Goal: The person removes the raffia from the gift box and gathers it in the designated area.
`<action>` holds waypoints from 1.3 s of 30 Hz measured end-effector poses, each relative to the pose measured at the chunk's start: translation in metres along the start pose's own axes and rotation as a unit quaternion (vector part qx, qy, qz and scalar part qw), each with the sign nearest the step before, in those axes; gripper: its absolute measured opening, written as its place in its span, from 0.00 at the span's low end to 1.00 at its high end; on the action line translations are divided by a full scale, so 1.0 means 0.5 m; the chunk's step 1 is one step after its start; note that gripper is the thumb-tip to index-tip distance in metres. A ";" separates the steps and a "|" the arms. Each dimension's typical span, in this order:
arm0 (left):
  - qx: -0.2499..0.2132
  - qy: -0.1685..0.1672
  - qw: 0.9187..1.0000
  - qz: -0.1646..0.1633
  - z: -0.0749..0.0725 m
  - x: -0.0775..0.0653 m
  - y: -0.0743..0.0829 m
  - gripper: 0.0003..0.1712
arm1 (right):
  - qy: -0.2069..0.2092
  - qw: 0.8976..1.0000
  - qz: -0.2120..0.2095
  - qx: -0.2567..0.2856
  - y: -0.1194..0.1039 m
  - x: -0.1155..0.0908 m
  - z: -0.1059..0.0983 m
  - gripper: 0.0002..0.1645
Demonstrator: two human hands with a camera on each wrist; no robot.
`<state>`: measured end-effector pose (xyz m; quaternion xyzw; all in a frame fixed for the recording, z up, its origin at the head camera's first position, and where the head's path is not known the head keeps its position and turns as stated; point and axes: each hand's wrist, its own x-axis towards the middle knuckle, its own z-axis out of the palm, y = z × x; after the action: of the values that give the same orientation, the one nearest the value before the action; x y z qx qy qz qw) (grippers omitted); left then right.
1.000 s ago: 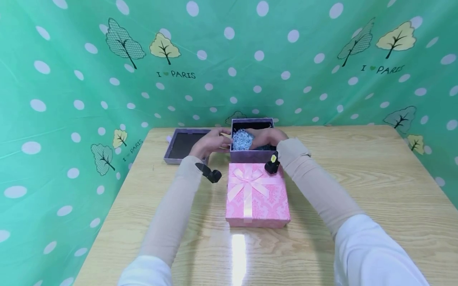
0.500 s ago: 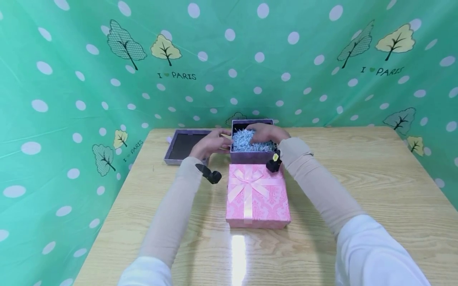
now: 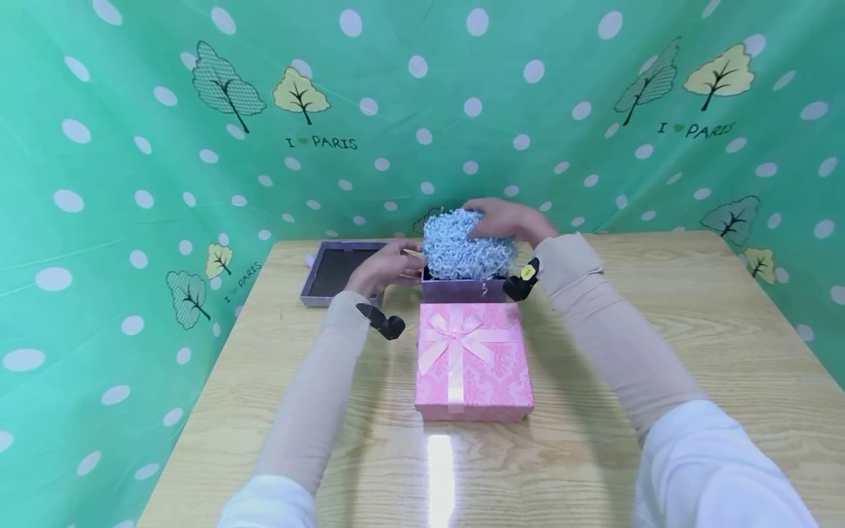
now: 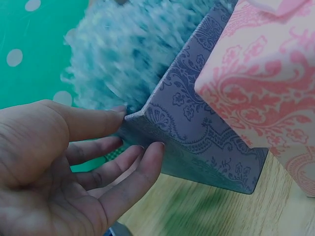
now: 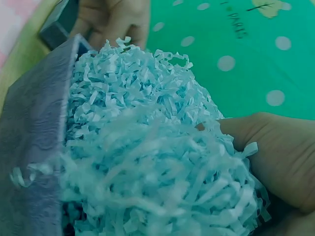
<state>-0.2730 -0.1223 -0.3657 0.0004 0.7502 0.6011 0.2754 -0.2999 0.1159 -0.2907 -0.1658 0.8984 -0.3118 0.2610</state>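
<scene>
Green dotted curtain (image 3: 561, 44) behind the purple box (image 3: 455, 292), wooden table (image 3: 660, 352) under it. Pink gift box (image 3: 474, 367), bow up, just on the person's side of the purple box; unclear if touching. Purple lid (image 3: 337, 271) left of the purple box, dark inside up. Blue shredded paper (image 3: 467, 249) heaped at the purple box's opening, bulging above the rim; cannot tell how much below. Right hand (image 3: 505, 218) at the far right of the purple box, gripping the paper, thumb dug in, fingertips mostly hidden. Left hand (image 3: 385, 268) at the left corner of the purple box, fingers apart, lightly bent, thumb tip at the rim. Loose strand (image 5: 42, 168) over its near wall. Likely risks: shedding onto the table from a loose clump; box dragged or tipped from snagged paper plus light left-hand contact. No clear pointing end; long axis roughly left-right, along the purple box's near wall.
</scene>
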 end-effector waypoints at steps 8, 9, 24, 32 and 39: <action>-0.018 -0.007 1.000 -0.002 -0.002 0.001 -0.003 0.29 | 0.023 1.000 -0.003 0.008 -0.010 -0.050 -0.050 0.43; -0.017 -0.006 1.000 -0.002 -0.002 0.001 -0.002 0.29 | 0.024 1.000 -0.005 0.016 -0.012 -0.058 -0.056 0.44; -0.013 -0.007 1.000 -0.001 -0.003 0.005 -0.003 0.32 | 0.066 0.996 0.010 0.052 0.068 -0.146 -0.133 0.45; -0.014 -0.007 1.000 -0.001 0.000 0.004 -0.001 0.31 | 0.091 0.993 0.025 0.070 0.145 -0.185 -0.156 0.45; -0.014 -0.006 1.000 -0.001 -0.002 0.003 -0.004 0.31 | 0.101 0.990 0.037 0.087 0.215 -0.202 -0.147 0.47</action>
<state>-0.2740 -0.1234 -0.3681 -0.0011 0.7400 0.6114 0.2803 -0.2750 0.2780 -0.2743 -0.0764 0.8952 -0.3940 0.1940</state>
